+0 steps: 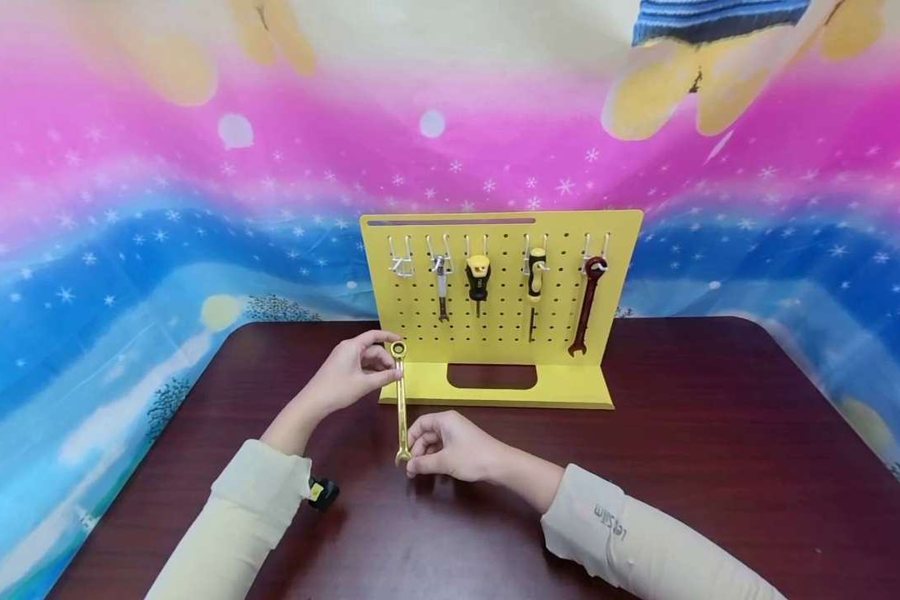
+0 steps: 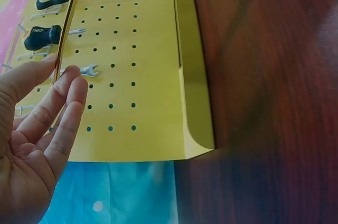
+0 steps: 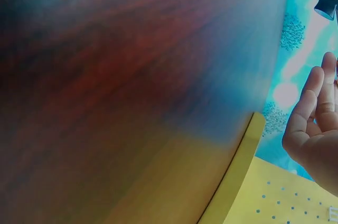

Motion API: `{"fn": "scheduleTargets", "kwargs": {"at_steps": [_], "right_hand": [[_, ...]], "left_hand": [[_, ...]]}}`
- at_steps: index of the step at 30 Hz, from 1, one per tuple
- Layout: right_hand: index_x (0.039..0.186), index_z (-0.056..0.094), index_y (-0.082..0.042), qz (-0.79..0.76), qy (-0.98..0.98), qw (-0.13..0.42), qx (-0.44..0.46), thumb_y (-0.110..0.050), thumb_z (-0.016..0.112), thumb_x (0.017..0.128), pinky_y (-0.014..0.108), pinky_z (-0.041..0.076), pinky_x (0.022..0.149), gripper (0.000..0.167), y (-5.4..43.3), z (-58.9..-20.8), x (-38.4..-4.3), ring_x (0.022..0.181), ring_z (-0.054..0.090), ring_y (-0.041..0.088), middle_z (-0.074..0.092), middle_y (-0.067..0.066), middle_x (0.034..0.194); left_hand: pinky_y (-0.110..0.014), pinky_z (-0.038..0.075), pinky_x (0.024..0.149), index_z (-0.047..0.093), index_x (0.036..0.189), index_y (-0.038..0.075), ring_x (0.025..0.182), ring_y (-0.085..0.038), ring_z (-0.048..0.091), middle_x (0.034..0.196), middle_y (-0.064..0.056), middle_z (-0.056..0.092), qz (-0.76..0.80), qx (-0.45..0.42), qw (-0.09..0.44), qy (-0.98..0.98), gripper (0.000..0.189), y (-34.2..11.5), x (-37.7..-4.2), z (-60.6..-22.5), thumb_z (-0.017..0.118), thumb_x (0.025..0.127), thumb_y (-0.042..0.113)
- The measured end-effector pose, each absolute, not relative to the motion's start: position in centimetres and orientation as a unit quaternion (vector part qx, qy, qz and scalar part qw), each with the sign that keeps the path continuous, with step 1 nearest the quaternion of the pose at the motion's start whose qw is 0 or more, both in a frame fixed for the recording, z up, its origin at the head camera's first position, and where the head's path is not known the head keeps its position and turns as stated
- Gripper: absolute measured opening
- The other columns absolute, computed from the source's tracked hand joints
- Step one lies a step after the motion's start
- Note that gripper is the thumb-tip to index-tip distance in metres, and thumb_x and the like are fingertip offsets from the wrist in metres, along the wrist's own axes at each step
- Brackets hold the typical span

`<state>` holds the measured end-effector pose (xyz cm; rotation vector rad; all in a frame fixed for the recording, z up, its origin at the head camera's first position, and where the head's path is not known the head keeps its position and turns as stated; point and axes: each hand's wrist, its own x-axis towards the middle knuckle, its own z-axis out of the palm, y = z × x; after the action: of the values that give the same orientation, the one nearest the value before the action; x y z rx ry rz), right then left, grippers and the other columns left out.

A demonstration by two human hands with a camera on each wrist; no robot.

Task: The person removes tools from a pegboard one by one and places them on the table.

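Slim, glossy gold wrench (image 1: 401, 412): left fingers (image 1: 384, 378) pinching ring end, right fingers (image 1: 429, 462) pinching forked end.

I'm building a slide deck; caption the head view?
Left hand grips a gold wrench, right hand at its open end, before a yellow pegboard.

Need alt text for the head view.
A person's left hand pinches a gold wrench near its ring end; the right hand holds its open end, above a dark table. Behind, a yellow pegboard has two screwdrivers hanging between two wrenches. Snowflake backdrop.
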<state>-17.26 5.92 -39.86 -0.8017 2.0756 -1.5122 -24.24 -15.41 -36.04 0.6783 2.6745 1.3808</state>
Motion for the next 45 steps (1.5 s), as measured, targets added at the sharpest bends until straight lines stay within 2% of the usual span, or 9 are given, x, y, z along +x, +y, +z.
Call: {"fn": "scheduleTargets", "kwargs": {"at_steps": [6, 15, 23, 26, 32, 35, 39, 45], "right_hand": [[0.095, 0.061, 0.007, -0.538, 0.754, 0.239, -0.291, 0.005, 0.07, 0.084, 0.013, 0.043, 0.057, 0.014, 5.8, -40.4, -17.0, 0.064, 0.057, 0.0, 0.071, 0.019, 0.079], [0.093, 0.06, 0.008, -0.544, 0.741, 0.279, -0.278, 0.008, 0.069, 0.082, 0.013, 0.046, 0.06, 0.014, 5.7, -40.9, -16.3, 0.065, 0.062, 0.005, 0.072, 0.024, 0.079], [0.09, 0.062, 0.004, -0.544, 0.735, 0.308, -0.264, 0.007, 0.069, 0.082, 0.016, 0.043, 0.055, 0.011, 5.4, -41.2, -15.9, 0.061, 0.059, 0.008, 0.071, 0.024, 0.077], [0.088, 0.062, 0.003, -0.548, 0.729, 0.322, -0.255, 0.007, 0.069, 0.081, 0.017, 0.044, 0.054, 0.01, 5.3, -41.2, -15.8, 0.059, 0.059, 0.008, 0.071, 0.022, 0.075], [0.084, 0.06, 0.001, -0.547, 0.728, 0.342, -0.231, 0.009, 0.068, 0.082, 0.017, 0.045, 0.054, 0.011, 5.3, -41.5, -15.8, 0.056, 0.06, 0.009, 0.067, 0.005, 0.065], [0.084, 0.06, 0.001, -0.541, 0.733, 0.345, -0.225, 0.009, 0.068, 0.082, 0.017, 0.046, 0.053, 0.012, 5.3, -41.5, -15.8, 0.055, 0.06, 0.009, 0.066, 0.002, 0.064], [0.083, 0.061, 0.0, -0.532, 0.739, 0.348, -0.22, 0.009, 0.069, 0.082, 0.017, 0.047, 0.053, 0.012, 5.3, -41.5, -15.8, 0.055, 0.06, 0.01, 0.066, 0.004, 0.064], [0.082, 0.062, 0.002, -0.519, 0.749, 0.346, -0.222, 0.006, 0.071, 0.082, 0.017, 0.047, 0.052, 0.01, 5.1, -41.3, -15.8, 0.053, 0.059, 0.009, 0.069, 0.015, 0.066]], "left_hand": [[-0.039, 0.06, 0.086, 0.054, 0.133, -0.001, 0.086, -0.017, 0.07, 0.092, -0.01, 0.074, 0.439, 0.214, 0.043, 0.872, 0.051, -15.5, -23.8, -36.7, 0.075, 0.088, 0.01], [-0.035, 0.061, 0.083, 0.056, 0.126, -0.003, 0.085, -0.017, 0.069, 0.088, -0.009, 0.074, 0.435, 0.228, 0.067, 0.868, 0.047, -15.9, -23.6, -38.1, 0.077, 0.086, 0.011], [-0.035, 0.06, 0.082, 0.059, 0.121, -0.002, 0.084, -0.017, 0.07, 0.086, -0.006, 0.073, 0.42, 0.229, 0.096, 0.873, 0.043, -16.4, -23.4, -39.2, 0.078, 0.086, 0.013], [-0.034, 0.06, 0.081, 0.059, 0.12, -0.002, 0.083, -0.016, 0.07, 0.086, -0.006, 0.072, 0.412, 0.232, 0.103, 0.875, 0.043, -16.6, -23.4, -39.7, 0.078, 0.086, 0.014], [-0.03, 0.057, 0.075, 0.059, 0.12, -0.001, 0.078, -0.013, 0.068, 0.087, -0.005, 0.072, 0.39, 0.235, 0.114, 0.883, 0.042, -16.5, -23.6, -40.5, 0.078, 0.086, 0.017], [-0.029, 0.056, 0.074, 0.059, 0.119, -0.001, 0.078, -0.012, 0.068, 0.087, -0.005, 0.071, 0.387, 0.231, 0.123, 0.884, 0.042, -16.3, -23.7, -40.7, 0.078, 0.086, 0.017], [-0.027, 0.056, 0.073, 0.059, 0.119, -0.002, 0.077, -0.012, 0.068, 0.086, -0.006, 0.071, 0.386, 0.23, 0.127, 0.884, 0.041, -16.2, -23.8, -41.0, 0.078, 0.087, 0.016], [-0.026, 0.056, 0.072, 0.06, 0.117, -0.002, 0.075, -0.011, 0.068, 0.085, -0.006, 0.071, 0.374, 0.238, 0.124, 0.888, 0.04, -16.1, -23.9, -41.5, 0.077, 0.087, 0.017]]}}
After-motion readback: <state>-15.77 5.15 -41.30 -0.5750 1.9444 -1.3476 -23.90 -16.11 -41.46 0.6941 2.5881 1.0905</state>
